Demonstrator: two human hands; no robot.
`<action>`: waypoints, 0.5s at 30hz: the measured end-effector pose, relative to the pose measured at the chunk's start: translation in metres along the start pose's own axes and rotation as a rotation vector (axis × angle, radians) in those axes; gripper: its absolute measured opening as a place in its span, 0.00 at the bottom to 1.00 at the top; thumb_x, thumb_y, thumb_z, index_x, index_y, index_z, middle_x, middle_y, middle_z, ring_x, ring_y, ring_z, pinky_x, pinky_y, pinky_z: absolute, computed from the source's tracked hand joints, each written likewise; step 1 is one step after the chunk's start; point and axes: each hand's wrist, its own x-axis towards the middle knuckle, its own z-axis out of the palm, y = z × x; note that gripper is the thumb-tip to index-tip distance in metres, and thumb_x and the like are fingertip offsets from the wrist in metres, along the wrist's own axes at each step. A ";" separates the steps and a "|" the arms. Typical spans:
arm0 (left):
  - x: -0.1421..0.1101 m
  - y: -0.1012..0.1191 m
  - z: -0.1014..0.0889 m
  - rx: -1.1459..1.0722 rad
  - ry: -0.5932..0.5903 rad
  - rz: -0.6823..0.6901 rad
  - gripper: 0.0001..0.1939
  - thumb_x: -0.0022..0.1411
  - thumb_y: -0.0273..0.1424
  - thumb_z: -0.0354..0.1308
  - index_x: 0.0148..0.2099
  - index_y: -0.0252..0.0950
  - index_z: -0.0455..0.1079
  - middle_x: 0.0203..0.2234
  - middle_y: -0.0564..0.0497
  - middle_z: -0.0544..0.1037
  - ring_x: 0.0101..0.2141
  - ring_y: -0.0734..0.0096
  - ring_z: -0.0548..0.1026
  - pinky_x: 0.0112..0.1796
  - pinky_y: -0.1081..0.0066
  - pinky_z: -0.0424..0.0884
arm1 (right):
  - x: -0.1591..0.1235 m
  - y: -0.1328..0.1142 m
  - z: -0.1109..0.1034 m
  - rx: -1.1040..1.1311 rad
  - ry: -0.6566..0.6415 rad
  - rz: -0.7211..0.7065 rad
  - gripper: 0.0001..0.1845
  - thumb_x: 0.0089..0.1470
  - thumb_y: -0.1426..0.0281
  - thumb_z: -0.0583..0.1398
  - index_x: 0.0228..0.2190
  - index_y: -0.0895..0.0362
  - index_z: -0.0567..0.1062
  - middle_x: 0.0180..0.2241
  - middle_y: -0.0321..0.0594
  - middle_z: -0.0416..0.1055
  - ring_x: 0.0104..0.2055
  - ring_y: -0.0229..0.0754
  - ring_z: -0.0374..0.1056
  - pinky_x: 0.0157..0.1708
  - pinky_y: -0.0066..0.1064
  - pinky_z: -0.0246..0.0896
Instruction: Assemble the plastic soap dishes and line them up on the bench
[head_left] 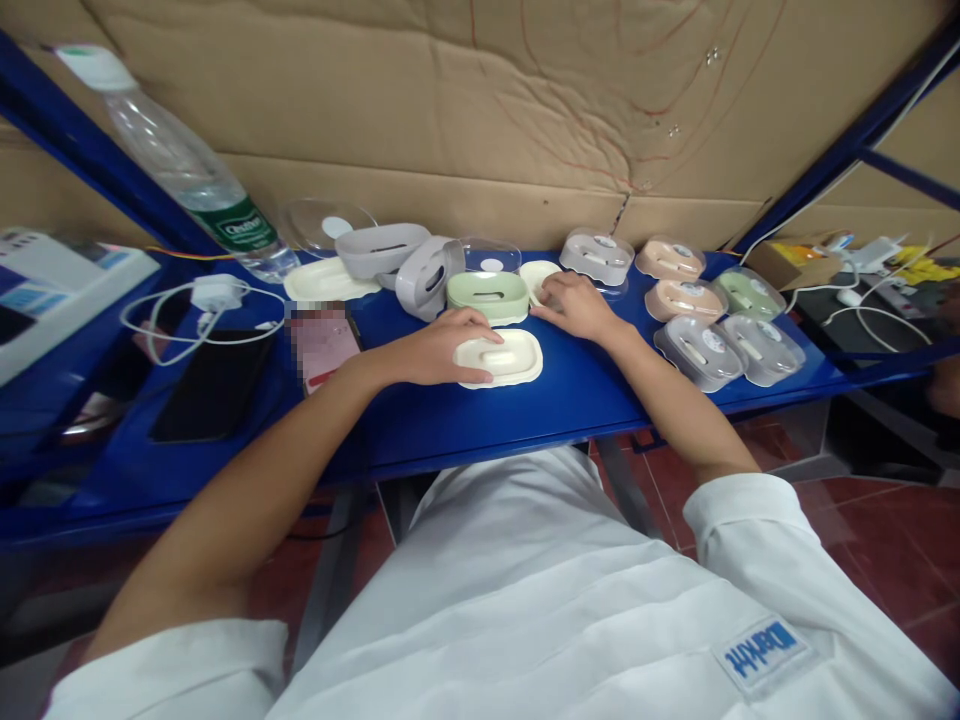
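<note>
My left hand (457,348) is closed round the left end of a cream oval lid-like tray (514,355) with a raised bar, flat on the blue table. Beyond it is a green oval box (487,297) with a slot in its face. My right hand (576,303) bends its fingers over a second cream oval piece (536,280); whether they grip it is hard to see. Grey slotted boxes (431,278) stand left of the green one, one on its side. A clear oval cover (491,256) lies behind the green box.
Covered boxes in grey (701,352), peach (670,258) and green (752,292) fill the table's right side. On the left are a water bottle (180,170), a white charger with cable (217,293), a dark phone-like slab (214,390) and a pink item (326,345). Cardboard (420,90) lines the back.
</note>
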 end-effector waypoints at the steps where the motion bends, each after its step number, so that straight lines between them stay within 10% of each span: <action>1: 0.000 0.000 0.000 0.004 0.000 -0.010 0.40 0.63 0.57 0.68 0.69 0.43 0.72 0.65 0.40 0.71 0.67 0.43 0.67 0.70 0.48 0.60 | 0.000 0.000 0.000 0.006 0.006 0.006 0.28 0.71 0.46 0.56 0.43 0.56 0.83 0.56 0.54 0.79 0.59 0.62 0.72 0.60 0.50 0.61; 8: 0.001 0.003 0.002 0.036 -0.035 -0.067 0.52 0.59 0.64 0.68 0.76 0.43 0.63 0.71 0.39 0.67 0.71 0.38 0.63 0.72 0.47 0.57 | -0.002 0.006 -0.016 -0.053 0.205 0.130 0.26 0.74 0.53 0.51 0.55 0.55 0.80 0.66 0.55 0.72 0.69 0.63 0.64 0.68 0.56 0.54; 15: 0.000 0.005 0.003 0.069 -0.047 -0.051 0.44 0.69 0.62 0.58 0.76 0.40 0.63 0.72 0.37 0.66 0.72 0.38 0.63 0.71 0.45 0.57 | -0.008 0.068 -0.025 -0.103 0.313 0.504 0.42 0.70 0.47 0.56 0.74 0.55 0.61 0.78 0.60 0.51 0.77 0.74 0.49 0.69 0.72 0.49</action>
